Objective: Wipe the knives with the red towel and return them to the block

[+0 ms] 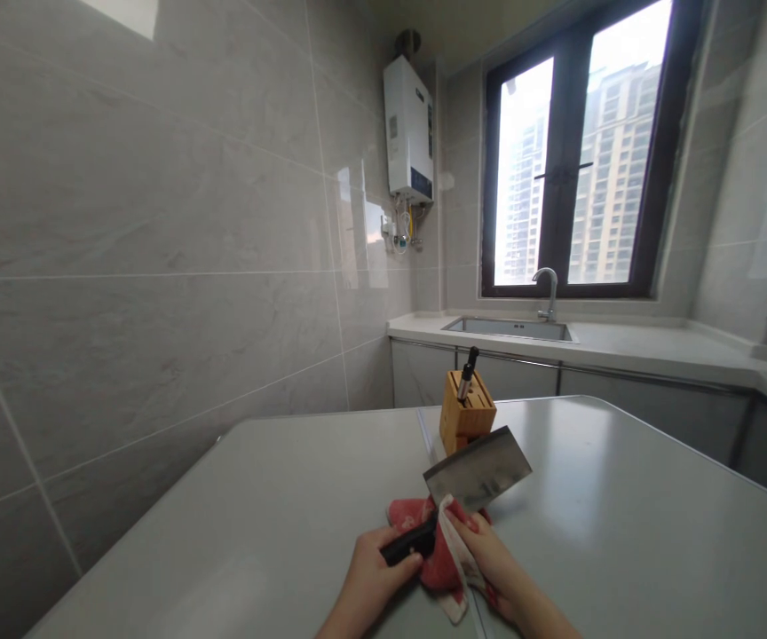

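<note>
A cleaver (480, 470) with a broad, dull steel blade is held tilted above the table, its blade pointing up and to the right. My left hand (378, 568) is wrapped around its black handle. My right hand (490, 557) pinches a red and white cloth (446, 568) against the blade near the handle. Part of the cloth spreads behind the handle, and one corner hangs below. Just beyond the blade stands a wooden knife block (468, 413), with one black-handled knife (467, 377) upright in a slot. The cleaver hides the block's lower part.
The pale, glossy table (290, 497) extends to both sides of my hands. Past it runs a white counter (643, 342) with a sink (513, 328) and a faucet (547, 293) under the window. A water heater (408, 133) hangs on the tiled wall.
</note>
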{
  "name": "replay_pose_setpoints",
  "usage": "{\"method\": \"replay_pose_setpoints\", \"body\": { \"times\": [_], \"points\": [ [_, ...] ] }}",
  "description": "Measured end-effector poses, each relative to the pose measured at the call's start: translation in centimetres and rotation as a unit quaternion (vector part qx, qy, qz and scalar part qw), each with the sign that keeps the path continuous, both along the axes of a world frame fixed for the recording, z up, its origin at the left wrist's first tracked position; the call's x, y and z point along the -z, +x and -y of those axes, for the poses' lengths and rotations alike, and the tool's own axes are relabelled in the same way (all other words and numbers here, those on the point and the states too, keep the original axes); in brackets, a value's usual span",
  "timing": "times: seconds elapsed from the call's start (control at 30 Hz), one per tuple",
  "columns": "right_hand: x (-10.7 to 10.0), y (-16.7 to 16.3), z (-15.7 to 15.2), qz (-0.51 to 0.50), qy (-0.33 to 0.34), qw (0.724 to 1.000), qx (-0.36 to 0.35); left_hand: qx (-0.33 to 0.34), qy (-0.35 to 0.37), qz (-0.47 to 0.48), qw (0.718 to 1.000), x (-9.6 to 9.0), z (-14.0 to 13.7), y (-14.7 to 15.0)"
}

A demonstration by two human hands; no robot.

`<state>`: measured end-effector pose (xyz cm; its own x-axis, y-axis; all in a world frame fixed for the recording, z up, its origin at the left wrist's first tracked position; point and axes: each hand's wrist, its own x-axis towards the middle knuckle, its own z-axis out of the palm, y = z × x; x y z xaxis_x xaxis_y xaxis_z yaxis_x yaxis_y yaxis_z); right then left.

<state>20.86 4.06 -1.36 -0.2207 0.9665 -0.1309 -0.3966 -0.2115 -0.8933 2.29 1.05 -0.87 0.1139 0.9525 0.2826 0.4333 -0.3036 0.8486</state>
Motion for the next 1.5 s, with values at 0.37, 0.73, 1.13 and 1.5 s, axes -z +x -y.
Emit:
{"method": "replay_pose_setpoints", "body": {
  "times": [0.37, 0.73, 1.13, 1.5],
  "points": [
    [-2.0, 0.3, 0.7, -0.079, 0.019, 0.996, -0.048, -0.001, -0.013, -0.017, 1.000, -0.2, 0.4, 0.2],
    [-2.6, 0.2, 1.2, -0.034, 0.013, 0.999, -0.008, 0.006, 0.003, 0.002, 1.000, 0.1, 0.3, -0.1],
    [-1.4, 0.2, 0.9, -0.048, -0.026, 0.998, -0.016, 0.002, 0.003, -0.006, 1.000, 0.3, 0.0, -0.2],
    [-1.6, 0.4, 0.9, -0.016, -0.004, 1.000, -0.010, 0.004, 0.000, 0.015, 1.000, 0.3, 0.1, -0.4]
  ]
}}
